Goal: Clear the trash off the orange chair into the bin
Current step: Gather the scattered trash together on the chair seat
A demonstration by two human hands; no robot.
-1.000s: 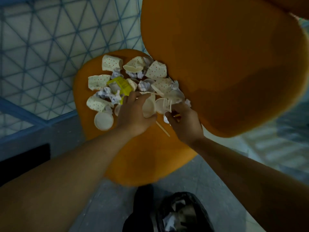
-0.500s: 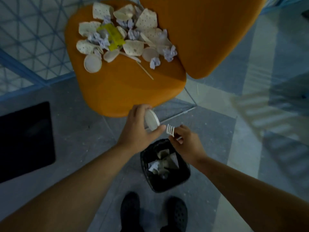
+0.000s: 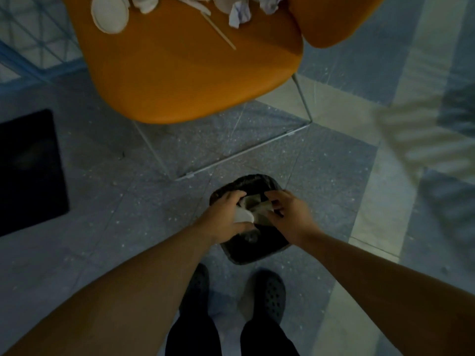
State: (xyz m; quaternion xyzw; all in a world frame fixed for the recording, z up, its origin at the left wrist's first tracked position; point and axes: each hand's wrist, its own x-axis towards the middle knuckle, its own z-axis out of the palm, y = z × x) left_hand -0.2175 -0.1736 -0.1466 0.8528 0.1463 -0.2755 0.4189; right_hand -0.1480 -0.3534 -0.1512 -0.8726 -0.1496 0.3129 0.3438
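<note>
The black bin [image 3: 257, 256] stands on the floor just in front of my feet. Both hands are over its opening. My left hand [image 3: 224, 213] is closed around a white round cup lid [image 3: 243, 216]. My right hand [image 3: 291, 214] pinches a pale, blurred plastic fork [image 3: 262, 208] above the bin. Some trash lies inside the bin, mostly hidden by my hands. The orange chair [image 3: 180, 73] is ahead, with a white lid [image 3: 110, 14], a wooden stick [image 3: 220, 35] and crumpled paper [image 3: 239, 14] on its seat at the top edge.
Thin metal chair legs [image 3: 241, 155] run across the floor between the chair and the bin. A black mat [image 3: 28, 170] lies to the left. A blue grid panel [image 3: 25, 34] stands behind the chair. My black shoes [image 3: 273, 294] are below the bin.
Both hands have come down from the chair's front edge to the bin's opening, carrying the lid and the fork. The view has tilted down, so most of the pile is out of frame.
</note>
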